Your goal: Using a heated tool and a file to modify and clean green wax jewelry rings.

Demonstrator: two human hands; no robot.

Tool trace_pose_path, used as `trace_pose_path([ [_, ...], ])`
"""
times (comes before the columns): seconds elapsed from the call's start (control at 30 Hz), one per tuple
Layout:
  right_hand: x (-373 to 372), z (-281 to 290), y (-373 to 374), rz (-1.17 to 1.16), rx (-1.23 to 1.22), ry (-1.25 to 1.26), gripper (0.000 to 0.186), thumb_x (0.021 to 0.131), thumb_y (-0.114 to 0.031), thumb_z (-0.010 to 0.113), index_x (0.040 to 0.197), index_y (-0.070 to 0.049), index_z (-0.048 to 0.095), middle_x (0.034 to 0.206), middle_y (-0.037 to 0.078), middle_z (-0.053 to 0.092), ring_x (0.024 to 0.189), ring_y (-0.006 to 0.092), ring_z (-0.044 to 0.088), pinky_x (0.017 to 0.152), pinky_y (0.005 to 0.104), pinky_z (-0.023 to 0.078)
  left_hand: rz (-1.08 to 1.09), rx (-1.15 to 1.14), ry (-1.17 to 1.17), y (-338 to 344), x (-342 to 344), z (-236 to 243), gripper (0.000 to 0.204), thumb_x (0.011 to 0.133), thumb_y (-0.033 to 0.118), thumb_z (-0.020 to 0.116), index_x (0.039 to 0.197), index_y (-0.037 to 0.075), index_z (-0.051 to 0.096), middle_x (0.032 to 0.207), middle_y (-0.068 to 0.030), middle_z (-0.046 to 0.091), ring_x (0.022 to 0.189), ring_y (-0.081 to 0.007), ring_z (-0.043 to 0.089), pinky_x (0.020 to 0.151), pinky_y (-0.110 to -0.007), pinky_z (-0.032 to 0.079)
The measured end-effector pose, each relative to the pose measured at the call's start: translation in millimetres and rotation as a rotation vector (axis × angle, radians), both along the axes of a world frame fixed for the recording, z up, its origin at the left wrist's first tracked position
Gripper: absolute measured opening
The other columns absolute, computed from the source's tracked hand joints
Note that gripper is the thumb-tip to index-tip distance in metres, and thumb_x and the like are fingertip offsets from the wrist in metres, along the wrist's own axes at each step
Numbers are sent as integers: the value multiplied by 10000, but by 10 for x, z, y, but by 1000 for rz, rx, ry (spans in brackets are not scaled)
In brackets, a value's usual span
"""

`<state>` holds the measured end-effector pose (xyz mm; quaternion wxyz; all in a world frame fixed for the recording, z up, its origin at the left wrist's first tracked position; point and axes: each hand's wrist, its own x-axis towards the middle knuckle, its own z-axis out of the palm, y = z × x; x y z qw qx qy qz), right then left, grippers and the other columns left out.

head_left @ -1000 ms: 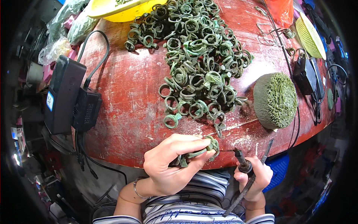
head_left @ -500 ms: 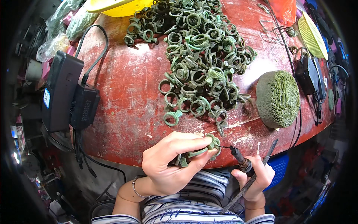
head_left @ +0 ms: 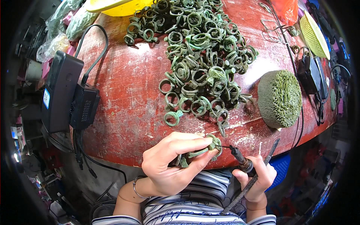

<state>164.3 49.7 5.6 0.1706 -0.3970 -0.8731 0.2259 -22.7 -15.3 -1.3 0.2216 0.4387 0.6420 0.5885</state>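
Observation:
My left hand (head_left: 170, 163) is closed around several green rings, pinching one green ring (head_left: 215, 144) between thumb and index finger at the table's near edge. More of them show under its fingers. To its right, my right hand (head_left: 262, 176) grips a dark pen-like tool (head_left: 240, 155) whose thin metal tip touches or nearly touches the pinched ring. A long grey rod, like a file (head_left: 243, 193), is held in the same hand, slanting up and right. Beyond the hands lies a large heap of green rings (head_left: 198, 77) on the red table (head_left: 123, 112).
A rough green round block (head_left: 279, 99) sits right of the heap. Black power adapters (head_left: 85, 107) with cables stand at left, another adapter (head_left: 309, 77) at right. A yellow basin (head_left: 127, 8), pale yellow basket (head_left: 315, 35) and orange bag (head_left: 285, 13) line the far side.
The pen-like tool has shifted slightly left and up, its tip nearer the pinched ring. The left hand keeps its hold almost unmoved.

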Motion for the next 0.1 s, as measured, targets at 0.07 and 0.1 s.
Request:
trace_pose_path([
  [0.07,0,0,0,1,-9,2,391,612,-358,761,793,-54,596,566,42,554,400,188,500,396,264,382,3,-3,1,2,-3,5,203,667,5,707,841,0,602,783,-126,612,692,-157,587,618,-251,471],
  [0.1,3,-4,2,1,-15,5,391,613,-358,760,795,-53,596,566,43,554,402,188,502,397,264,384,3,-2,1,2,-3,5,203,667,5,707,841,0,602,783,-126,612,692,-157,587,618,-251,471],
])
